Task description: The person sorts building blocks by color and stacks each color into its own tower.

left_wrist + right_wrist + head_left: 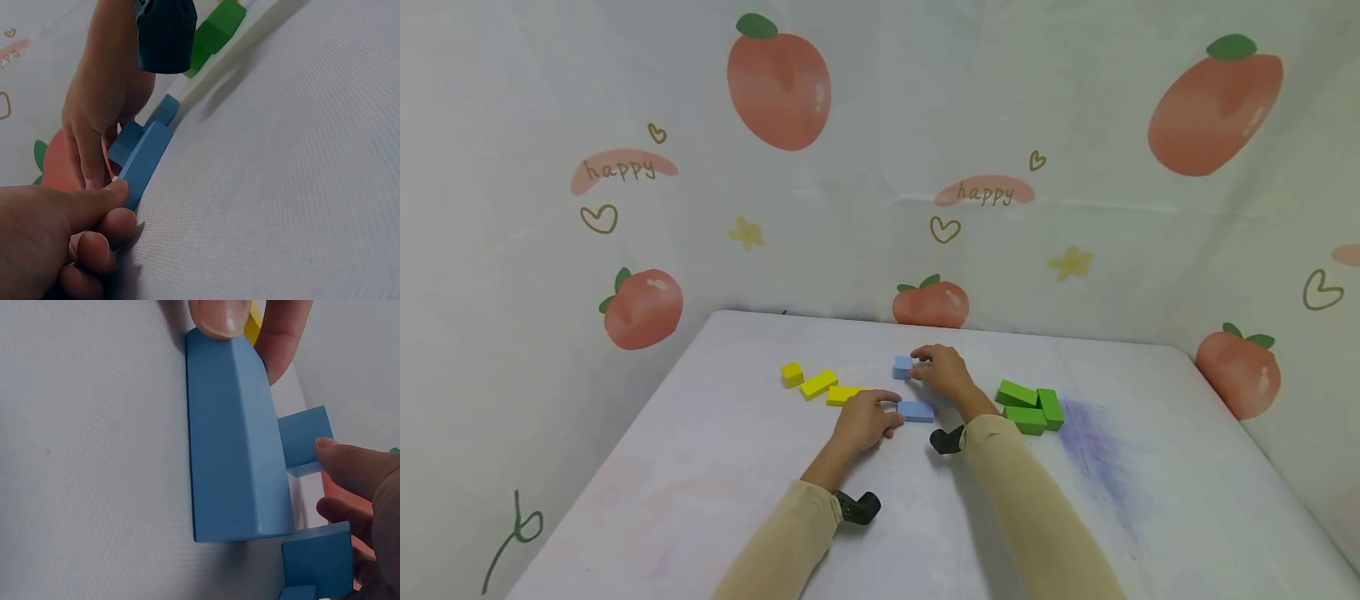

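My left hand (pixel 862 421) pinches the left end of a long blue block (pixel 915 412) lying on the white tabletop. Its thumb (pixel 115 190) presses one side of that block in the left wrist view. Farther back is my right hand (pixel 943 372), beside a small blue block (pixel 902 367). In the right wrist view its thumb (pixel 356 462) touches the small blue block (pixel 306 439), its other fingers near another blue block (pixel 319 559). That other block is hidden by the right hand in the head view.
Yellow blocks (pixel 818 384) lie in a row on the left, the rightmost partly covered by my left hand. Three green blocks (pixel 1025 420) sit together at the right, near my right forearm. A printed cloth wall (pixel 865 233) stands behind the table (pixel 700 467).
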{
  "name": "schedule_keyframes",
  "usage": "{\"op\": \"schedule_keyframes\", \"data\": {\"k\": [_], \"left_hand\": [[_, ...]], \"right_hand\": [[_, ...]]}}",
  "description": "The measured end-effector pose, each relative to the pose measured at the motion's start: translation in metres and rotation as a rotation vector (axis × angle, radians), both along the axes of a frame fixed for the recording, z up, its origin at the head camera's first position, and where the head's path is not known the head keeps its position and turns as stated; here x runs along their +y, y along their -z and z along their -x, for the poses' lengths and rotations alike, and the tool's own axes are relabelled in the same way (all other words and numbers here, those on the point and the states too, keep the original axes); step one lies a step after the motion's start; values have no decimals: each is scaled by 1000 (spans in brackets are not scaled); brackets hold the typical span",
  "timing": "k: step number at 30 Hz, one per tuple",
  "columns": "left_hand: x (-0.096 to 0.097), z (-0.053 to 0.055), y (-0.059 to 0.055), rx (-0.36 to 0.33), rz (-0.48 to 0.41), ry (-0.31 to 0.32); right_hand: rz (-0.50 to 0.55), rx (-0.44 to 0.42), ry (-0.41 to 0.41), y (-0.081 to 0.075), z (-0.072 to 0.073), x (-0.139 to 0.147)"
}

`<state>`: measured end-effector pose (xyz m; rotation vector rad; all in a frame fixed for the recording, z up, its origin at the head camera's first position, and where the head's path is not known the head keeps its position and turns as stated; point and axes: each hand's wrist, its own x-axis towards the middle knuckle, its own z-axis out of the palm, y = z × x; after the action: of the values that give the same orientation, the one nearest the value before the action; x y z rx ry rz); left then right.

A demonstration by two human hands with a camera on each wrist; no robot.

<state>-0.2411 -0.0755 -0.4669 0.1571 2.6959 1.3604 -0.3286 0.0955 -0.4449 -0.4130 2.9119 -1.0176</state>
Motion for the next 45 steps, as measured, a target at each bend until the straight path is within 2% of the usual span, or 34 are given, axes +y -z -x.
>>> {"op": "schedule_keyframes", "data": {"k": [13, 20, 25, 35, 45], "left_hand": [[2, 0, 1, 7, 3, 0], [2, -2, 0, 12, 11, 3], [2, -2, 1, 13, 22, -1], [1, -4, 1, 38, 18, 0], [1, -3, 4, 43, 25, -1]], "right_hand": [[-10, 55, -10, 2, -1, 7], [43, 62, 4, -3, -6, 16], [42, 84, -10, -8, -10, 22], [78, 110, -36, -16, -27, 33], [126, 124, -55, -13, -49, 37]]}}
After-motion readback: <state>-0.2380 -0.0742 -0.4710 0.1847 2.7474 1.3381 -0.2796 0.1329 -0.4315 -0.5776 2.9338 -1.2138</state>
